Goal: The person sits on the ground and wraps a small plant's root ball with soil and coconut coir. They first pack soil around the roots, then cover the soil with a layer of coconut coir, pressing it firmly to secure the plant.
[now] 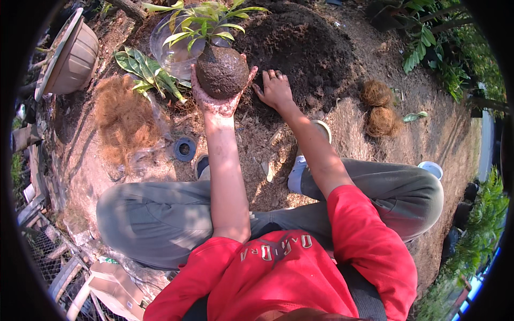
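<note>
My left hand point(214, 104) is cupped palm up under a round, wet ball of dark soil point(221, 72), its fingers and thumb along the ball's sides. Out of the top of the ball grows a leafy green plant point(206, 24). Mud coats the palm and wrist. To the right, my right hand point(275, 91) rests palm down at the near edge of a dark soil heap point(305, 48). Its fingers are apart and dirty, with nothing seen in them. Behind the ball, a clear plastic basin point(167, 48) is partly hidden.
Brown coconut fibre point(126, 120) lies left, near cut leaves point(147, 72). Two fibre balls point(382, 122) sit at right. A large planter point(72, 59) stands far left. A small dark round pot point(185, 148) and a white tub point(430, 170) are beside my crossed legs. A cardboard box point(115, 289) lies lower left.
</note>
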Demonstrator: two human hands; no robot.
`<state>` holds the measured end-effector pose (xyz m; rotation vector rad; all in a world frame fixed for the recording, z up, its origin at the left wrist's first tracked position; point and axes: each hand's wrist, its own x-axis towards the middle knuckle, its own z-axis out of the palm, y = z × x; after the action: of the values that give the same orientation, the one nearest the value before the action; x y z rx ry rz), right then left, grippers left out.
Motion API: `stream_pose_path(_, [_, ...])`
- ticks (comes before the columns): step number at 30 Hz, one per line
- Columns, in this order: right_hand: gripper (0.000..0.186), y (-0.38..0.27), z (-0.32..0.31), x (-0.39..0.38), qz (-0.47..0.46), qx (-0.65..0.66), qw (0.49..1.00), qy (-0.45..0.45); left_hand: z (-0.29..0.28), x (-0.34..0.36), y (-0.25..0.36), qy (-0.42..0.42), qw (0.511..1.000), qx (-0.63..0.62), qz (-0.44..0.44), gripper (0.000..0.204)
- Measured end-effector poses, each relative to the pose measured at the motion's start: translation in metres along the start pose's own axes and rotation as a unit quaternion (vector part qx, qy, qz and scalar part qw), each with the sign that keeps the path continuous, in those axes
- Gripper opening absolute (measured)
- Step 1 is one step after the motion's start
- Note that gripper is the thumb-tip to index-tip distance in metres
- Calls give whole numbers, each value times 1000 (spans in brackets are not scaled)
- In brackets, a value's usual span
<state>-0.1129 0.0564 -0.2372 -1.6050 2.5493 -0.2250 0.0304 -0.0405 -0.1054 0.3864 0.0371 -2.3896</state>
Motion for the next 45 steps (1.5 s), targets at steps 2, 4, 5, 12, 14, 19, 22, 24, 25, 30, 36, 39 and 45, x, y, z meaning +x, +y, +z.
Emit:
stream_pose_path(2, [56, -2, -7, -7, -1, 10, 999, -49, 2, -3, 0, -7, 1000, 0, -5, 67])
stream_pose_path(4, [49, 4, 4, -13, -13, 5, 1000, -18, 2, -4, -2, -21, 1000, 5, -5, 67])
stream_pose_path(5, [45, 7, 9, -16, -19, 2, 1000, -3, 2, -4, -2, -28, 1000, 7, -6, 67])
stream_pose_path(12, [43, 12, 6, -26, -47, 19, 999, -2, 8, -8, 0, -35, 999, 20, -4, 66])
stream_pose_path(14, [44, 9, 5, -28, -41, 11, 999, -4, 9, -10, -1, -34, 999, 16, -8, 66])
stream_pose_path(19, [39, 14, -3, -22, -53, 23, 998, -29, 10, -7, -4, -39, 999, 19, -22, 64])
stream_pose_path(22, [37, 22, -1, -6, -72, 58, 996, -20, 7, -7, -3, -62, 998, 17, -27, 61])
stream_pose_path(24, [38, 17, -5, 10, -6, 118, 993, 12, 5, -9, 5, -67, 997, -10, -28, 63])
stream_pose_path(25, [38, 20, -9, 17, 35, 144, 989, 29, 3, -6, 3, -71, 996, -25, -36, 64])
stream_pose_path(30, [55, 39, -12, 63, 109, 290, 950, 40, 2, 0, -2, -78, 995, -43, -42, 62])
stream_pose_path(36, [68, 5, 23, 29, 47, 104, 993, 32, 4, -2, -2, -1, 1000, -6, -6, 61])
stream_pose_path(39, [66, -11, 24, 17, 27, 88, 994, 51, -4, 0, 2, -15, 1000, -7, 1, 61])
stream_pose_path(45, [47, -13, 24, -5, 1, 50, 995, 86, -5, 0, 1, -48, 996, -67, -37, 61])
